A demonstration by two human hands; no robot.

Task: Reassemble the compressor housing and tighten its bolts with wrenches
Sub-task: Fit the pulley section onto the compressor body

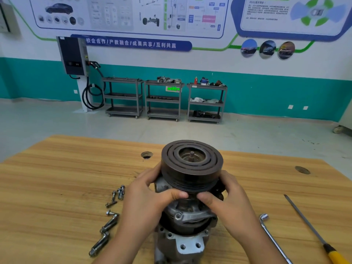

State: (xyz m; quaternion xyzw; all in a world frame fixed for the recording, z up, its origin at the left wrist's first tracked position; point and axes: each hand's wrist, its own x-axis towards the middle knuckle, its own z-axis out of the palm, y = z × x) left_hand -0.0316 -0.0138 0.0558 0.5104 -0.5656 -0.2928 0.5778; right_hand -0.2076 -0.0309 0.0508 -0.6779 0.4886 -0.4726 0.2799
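Note:
A grey metal compressor (182,239) stands upright on the wooden table (57,178), topped by a dark round pulley (192,164) with a shaft in its centre. My left hand (148,197) grips the front housing section just under the pulley from the left. My right hand (228,199) grips it from the right, and the thumbs nearly meet at the front. A gap shows between this upper section and the lower body. Several loose bolts (109,223) lie on the table to the left. A socket wrench (272,237) lies to the right.
A yellow-handled screwdriver (312,231) lies at the far right of the table. Two holes (146,155) are in the tabletop. Beyond the table stand three grey carts (163,100) and a wall charger (73,56) against a teal-and-white wall.

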